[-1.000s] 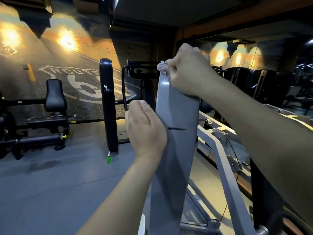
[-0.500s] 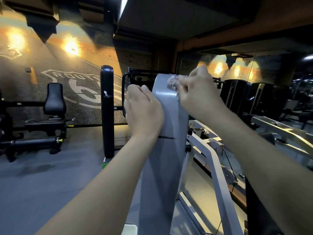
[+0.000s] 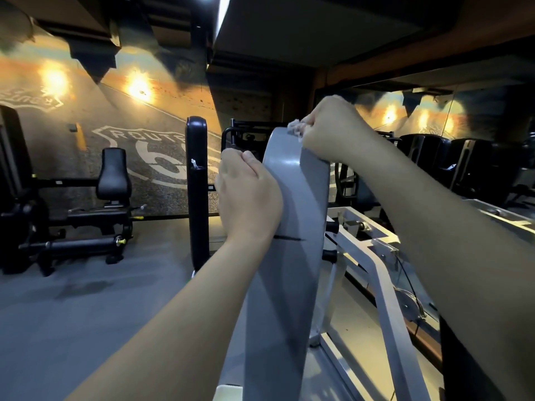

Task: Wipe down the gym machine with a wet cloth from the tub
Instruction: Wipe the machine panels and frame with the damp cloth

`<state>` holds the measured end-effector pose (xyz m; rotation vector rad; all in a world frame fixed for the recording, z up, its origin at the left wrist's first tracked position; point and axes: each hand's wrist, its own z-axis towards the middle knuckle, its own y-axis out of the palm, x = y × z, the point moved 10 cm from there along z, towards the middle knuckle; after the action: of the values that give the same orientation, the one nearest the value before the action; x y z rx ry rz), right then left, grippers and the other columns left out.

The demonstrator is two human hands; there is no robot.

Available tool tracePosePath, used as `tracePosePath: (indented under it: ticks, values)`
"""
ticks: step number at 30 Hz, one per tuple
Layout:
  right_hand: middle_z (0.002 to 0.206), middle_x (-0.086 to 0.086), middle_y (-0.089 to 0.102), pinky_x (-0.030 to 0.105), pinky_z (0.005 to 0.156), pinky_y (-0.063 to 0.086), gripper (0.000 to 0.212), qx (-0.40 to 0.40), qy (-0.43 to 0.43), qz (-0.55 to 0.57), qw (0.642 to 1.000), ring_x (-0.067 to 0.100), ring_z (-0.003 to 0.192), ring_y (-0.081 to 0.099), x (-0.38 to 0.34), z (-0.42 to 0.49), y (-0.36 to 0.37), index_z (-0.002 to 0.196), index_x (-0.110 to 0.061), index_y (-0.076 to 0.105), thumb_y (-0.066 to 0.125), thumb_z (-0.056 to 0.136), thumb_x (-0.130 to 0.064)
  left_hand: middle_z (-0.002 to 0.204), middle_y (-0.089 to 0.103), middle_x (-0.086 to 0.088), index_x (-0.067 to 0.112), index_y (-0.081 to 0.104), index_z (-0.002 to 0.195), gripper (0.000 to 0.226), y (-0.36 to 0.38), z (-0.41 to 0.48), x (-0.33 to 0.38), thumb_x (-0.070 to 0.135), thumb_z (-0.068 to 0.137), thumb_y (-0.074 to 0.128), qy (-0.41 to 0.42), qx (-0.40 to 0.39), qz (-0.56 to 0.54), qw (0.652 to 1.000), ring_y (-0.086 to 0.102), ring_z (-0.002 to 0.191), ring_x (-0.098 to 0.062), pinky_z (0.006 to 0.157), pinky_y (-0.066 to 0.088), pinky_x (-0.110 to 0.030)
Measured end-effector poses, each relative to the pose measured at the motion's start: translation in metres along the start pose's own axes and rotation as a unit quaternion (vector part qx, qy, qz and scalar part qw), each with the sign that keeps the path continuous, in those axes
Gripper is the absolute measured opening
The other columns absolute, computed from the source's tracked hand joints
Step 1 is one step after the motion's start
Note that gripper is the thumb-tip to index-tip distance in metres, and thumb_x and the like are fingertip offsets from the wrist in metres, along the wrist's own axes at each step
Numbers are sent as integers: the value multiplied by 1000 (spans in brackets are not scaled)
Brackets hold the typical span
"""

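Hands, two, both bare, logged raised at the head of the gym machine (image 3: 289,256).

Found right hand (image 3: 327,131) closed in a fist on a pale, bunched cloth (image 3: 294,129), pressed to the rounded top of the machine's grey upright, with a small tuft showing past the knuckles. Found left hand (image 3: 249,192) lower, curled at the upright's left edge, apparently gripping it, fingertips hidden behind the panel. Saw no tub anywhere in view.

Hazards, as judged:
- Noted cloth wadded small, with scant contact on the metal. Judged likely to leave streaks or missed strips down the broad face unless spread flat.
- Noted contact at the very crown, on a curved surface. Judged liable to skid over the far side and drop the cloth behind the upright.
- Noted wet cloth held above the open white frame (image 3: 383,282) to the right. Judged apt to drip onto those parts or onto the floor (image 3: 86,328) and leave it slick.

Counted:
- hands, two
- cloth, one
- grey upright, one
- black standing pad (image 3: 197,183) beyond the left hand, one
- black seat unit (image 3: 111,175) by the painted wall, one
- wall lamps (image 3: 139,85) on that wall, two
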<state>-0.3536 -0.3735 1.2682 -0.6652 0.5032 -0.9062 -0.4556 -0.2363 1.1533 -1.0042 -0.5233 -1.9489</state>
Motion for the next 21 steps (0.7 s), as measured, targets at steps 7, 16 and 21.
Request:
tracePosePath:
  ticks: [7, 16, 21]
  values:
    - [97, 3, 42, 42, 73, 45, 8, 80, -197, 21, 977, 22, 83, 49, -30, -109, -18, 98, -9, 72, 67, 96, -16, 95, 53, -1, 19, 44, 99, 25, 1, 1, 0, 33, 110, 27, 4, 1, -1, 1000, 51, 94, -28, 77, 42, -45]
    - [97, 2, 57, 22, 60, 38, 20, 34, -95, -8, 995, 12, 76, 54, -20, -27, 3, 105, -13, 68, 62, 95, -28, 93, 52, 3, 20, 43, 96, 25, 1, -1, -1, 33, 109, 27, -21, -12, -19, 1000, 52, 94, -25, 79, 42, -43]
    - [93, 3, 46, 38, 65, 43, 12, 37, -235, -14, 971, 20, 76, 47, -39, -96, -9, 95, -10, 67, 63, 98, -21, 91, 51, 3, 24, 40, 90, 25, 3, 2, -3, 32, 110, 28, -11, -9, -26, 1000, 51, 89, -23, 74, 34, -36]
